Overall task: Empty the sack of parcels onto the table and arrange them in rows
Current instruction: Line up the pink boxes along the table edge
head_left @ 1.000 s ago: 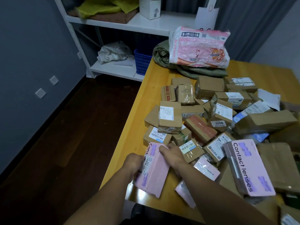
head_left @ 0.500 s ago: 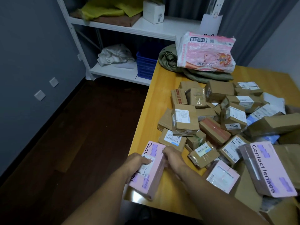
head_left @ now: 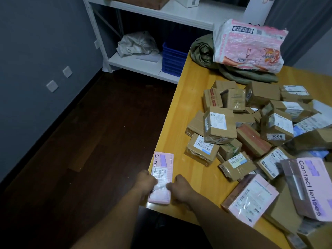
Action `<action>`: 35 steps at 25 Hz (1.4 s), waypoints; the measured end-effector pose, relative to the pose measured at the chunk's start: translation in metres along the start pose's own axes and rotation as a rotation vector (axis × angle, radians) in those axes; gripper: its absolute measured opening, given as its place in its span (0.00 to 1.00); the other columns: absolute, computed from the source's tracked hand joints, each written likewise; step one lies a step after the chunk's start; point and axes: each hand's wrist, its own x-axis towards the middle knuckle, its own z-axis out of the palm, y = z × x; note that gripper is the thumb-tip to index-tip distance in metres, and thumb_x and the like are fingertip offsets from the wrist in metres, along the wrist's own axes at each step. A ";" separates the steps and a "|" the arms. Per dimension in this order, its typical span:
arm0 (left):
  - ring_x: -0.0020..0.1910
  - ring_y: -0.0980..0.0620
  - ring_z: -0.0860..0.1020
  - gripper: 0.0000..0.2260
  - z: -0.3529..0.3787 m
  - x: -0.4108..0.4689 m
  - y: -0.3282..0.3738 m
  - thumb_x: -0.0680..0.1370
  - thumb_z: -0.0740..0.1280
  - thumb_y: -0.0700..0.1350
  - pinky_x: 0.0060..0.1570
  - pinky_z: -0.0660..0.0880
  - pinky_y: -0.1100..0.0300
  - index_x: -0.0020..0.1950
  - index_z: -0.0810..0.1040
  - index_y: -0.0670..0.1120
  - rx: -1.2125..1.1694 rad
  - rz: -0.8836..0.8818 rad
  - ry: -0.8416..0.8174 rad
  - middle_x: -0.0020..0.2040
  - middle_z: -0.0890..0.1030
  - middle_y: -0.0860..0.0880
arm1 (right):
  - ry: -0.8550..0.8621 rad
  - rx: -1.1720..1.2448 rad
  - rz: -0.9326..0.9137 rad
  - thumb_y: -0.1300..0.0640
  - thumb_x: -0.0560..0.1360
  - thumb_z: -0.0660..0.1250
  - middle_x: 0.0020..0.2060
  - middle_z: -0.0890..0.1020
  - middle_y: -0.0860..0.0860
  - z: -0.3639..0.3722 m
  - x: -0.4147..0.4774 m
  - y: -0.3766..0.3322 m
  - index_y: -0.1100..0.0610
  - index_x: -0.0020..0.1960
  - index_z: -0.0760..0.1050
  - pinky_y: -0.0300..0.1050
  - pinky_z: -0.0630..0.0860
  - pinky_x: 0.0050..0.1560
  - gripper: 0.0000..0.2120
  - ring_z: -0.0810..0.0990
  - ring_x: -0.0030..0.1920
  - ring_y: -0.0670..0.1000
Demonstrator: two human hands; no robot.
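A long pink contact-lens box (head_left: 162, 169) lies flat at the near left corner of the yellow wooden table (head_left: 186, 108), along its left edge. My left hand (head_left: 145, 182) grips its left side and my right hand (head_left: 179, 188) presses its right side. A heap of brown cardboard parcels (head_left: 220, 124) covers the table's right half. Two more pink boxes lie there: a small one (head_left: 251, 198) and a large one (head_left: 310, 187). The crumpled green sack (head_left: 203, 51) lies at the far end under a pink plastic pack (head_left: 249, 45).
White shelving (head_left: 143, 65) stands beyond the table with a blue crate (head_left: 173, 62) and a grey bundle (head_left: 136, 44). Dark wood floor (head_left: 89, 141) drops away left of the table edge. Bare tabletop runs as a strip along the left edge.
Both hands have carried the pink box from in front of the heap to the table's near left corner and laid it flat, parallel to the edge. The camera has swung left.
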 end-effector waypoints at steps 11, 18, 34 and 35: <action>0.42 0.44 0.81 0.14 -0.017 0.003 -0.021 0.73 0.60 0.26 0.38 0.78 0.54 0.50 0.77 0.42 0.076 0.004 0.019 0.50 0.83 0.36 | -0.112 -0.045 -0.096 0.63 0.78 0.64 0.58 0.82 0.56 0.032 0.002 0.011 0.57 0.65 0.77 0.42 0.78 0.29 0.17 0.81 0.44 0.54; 0.42 0.44 0.80 0.16 -0.020 -0.003 -0.021 0.75 0.63 0.28 0.36 0.75 0.59 0.58 0.73 0.44 0.073 0.007 0.082 0.51 0.81 0.39 | -0.096 -0.004 -0.049 0.63 0.78 0.65 0.36 0.74 0.51 0.033 -0.001 0.009 0.53 0.43 0.68 0.44 0.73 0.28 0.09 0.74 0.32 0.51; 0.51 0.49 0.77 0.16 0.112 -0.045 0.053 0.78 0.61 0.36 0.49 0.69 0.61 0.65 0.74 0.43 0.160 0.481 0.094 0.52 0.80 0.49 | 0.669 -0.699 -0.113 0.53 0.73 0.70 0.74 0.65 0.56 -0.135 -0.055 0.093 0.52 0.74 0.66 0.55 0.66 0.71 0.30 0.61 0.73 0.59; 0.51 0.49 0.76 0.16 0.125 -0.049 0.054 0.79 0.62 0.37 0.49 0.69 0.61 0.67 0.73 0.43 0.182 0.470 0.080 0.51 0.79 0.49 | 0.612 -0.845 -0.153 0.51 0.73 0.70 0.77 0.59 0.58 -0.147 -0.057 0.105 0.52 0.77 0.62 0.57 0.60 0.76 0.35 0.55 0.77 0.62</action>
